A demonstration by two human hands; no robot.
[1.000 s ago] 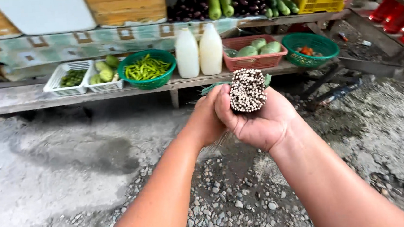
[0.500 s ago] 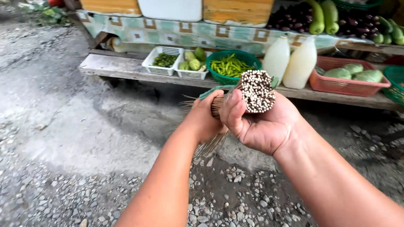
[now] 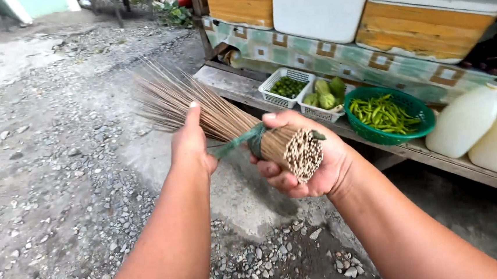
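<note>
Both hands hold a stick broom [image 3: 223, 115] above the gravel ground [image 3: 46, 171]: the right hand [image 3: 302, 162] has its fingers clamped around the bound butt end, and the left hand [image 3: 190, 140] is closed on the shaft beside the green binding [image 3: 243, 143], near a green basket [image 3: 389, 115] on the table [image 3: 239, 85].

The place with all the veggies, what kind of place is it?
Probably an outdoor roadside vegetable stall. A wooden bench on gravel carries a green basket of chillies and white trays of greens, while the left hand and right hand hold a stick broom.
</note>
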